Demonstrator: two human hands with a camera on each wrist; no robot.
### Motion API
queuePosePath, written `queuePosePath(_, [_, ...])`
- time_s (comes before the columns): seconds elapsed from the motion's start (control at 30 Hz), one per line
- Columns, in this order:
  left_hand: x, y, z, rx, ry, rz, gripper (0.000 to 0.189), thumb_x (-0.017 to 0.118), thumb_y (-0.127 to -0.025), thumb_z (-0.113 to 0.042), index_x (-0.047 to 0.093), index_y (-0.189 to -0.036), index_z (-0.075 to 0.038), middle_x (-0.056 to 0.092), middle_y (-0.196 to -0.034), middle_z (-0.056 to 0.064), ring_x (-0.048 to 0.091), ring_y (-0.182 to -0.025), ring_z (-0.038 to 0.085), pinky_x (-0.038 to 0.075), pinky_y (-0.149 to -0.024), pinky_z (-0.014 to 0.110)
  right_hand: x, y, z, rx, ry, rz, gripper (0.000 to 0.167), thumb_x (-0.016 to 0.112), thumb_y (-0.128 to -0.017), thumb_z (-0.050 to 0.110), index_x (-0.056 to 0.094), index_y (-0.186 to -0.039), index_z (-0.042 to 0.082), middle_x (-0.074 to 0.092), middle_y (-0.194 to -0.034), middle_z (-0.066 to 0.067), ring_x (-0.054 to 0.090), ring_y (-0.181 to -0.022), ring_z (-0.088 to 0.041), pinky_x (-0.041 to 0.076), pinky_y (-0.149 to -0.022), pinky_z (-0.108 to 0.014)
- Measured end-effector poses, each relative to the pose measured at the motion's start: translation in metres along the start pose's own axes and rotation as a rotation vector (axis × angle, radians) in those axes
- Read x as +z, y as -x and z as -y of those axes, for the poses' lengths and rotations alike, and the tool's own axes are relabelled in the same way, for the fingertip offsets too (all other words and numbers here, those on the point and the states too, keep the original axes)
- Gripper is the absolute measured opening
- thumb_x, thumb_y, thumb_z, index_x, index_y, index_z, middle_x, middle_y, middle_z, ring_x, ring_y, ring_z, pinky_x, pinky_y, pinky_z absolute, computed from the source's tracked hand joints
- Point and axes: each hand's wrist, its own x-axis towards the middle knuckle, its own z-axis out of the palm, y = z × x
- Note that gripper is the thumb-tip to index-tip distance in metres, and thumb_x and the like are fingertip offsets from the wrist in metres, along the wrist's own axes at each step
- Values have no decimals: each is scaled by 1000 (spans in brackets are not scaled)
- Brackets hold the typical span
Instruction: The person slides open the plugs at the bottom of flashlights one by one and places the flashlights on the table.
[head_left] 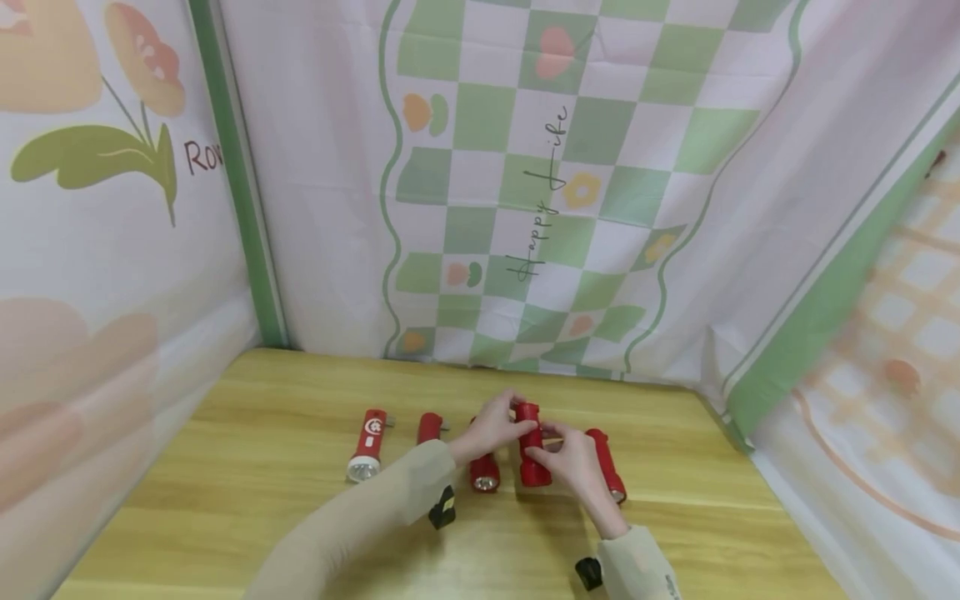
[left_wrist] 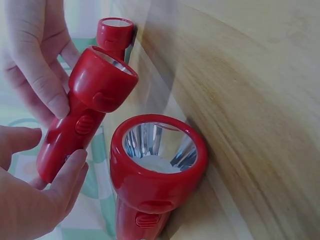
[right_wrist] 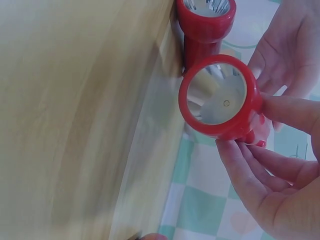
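Note:
Both hands hold one red flashlight (head_left: 531, 462), raised a little off the table with its lens end toward the person. My left hand (head_left: 491, 429) grips its tail part between thumb and fingers. Around the head end curl the thumb and fingers of my right hand (head_left: 576, 462). A ridged red switch shows on its side in the left wrist view. Just left of it lies another red flashlight (head_left: 485, 477), partly covered by the left hand. To the right, a further red flashlight (head_left: 609, 471) is partly behind the right hand.
Farther left on the wooden table (head_left: 247, 467) lie a red flashlight with a white rim (head_left: 367, 446) and a red one (head_left: 429, 427) half hidden by the left sleeve. A patterned curtain (head_left: 495, 217) borders the table's far edge.

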Motion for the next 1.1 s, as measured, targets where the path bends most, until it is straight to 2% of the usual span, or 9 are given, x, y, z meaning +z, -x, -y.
queuePosePath(0.27, [-2,0,1,10,52,-32,27,67,-93,-11,57,-115,0,65,-111,17,67,-82,20,56,-65,21,1,0,3,-15,7,-10,43,77,-82,5,65,-122,-5,72,-111,-24,75,-87,-32,63,-69,-35])
queuePosePath(0.57, [-5,3,3,-3,191,-63,24,71,-91,-14,58,-108,-3,66,-108,17,69,-85,20,61,-67,25,2,2,8,-22,-16,-19,45,79,-80,4,65,-122,-5,72,-110,-23,74,-86,-32,63,-69,-35])
queuePosePath(0.7, [-7,5,3,2,211,-69,23,71,-91,-13,58,-107,-3,65,-108,17,69,-86,21,63,-69,29,3,3,8,-38,-24,-20,45,79,-79,4,65,-121,-5,72,-109,-23,73,-87,-33,63,-70,-37])
queuePosePath(1.1, [-8,17,2,56,220,-96,21,72,-90,-11,59,-106,-5,66,-109,16,69,-83,19,63,-72,30,4,3,4,-68,-32,-5,44,80,-79,3,66,-120,-1,73,-108,-18,72,-89,-33,63,-72,-37])
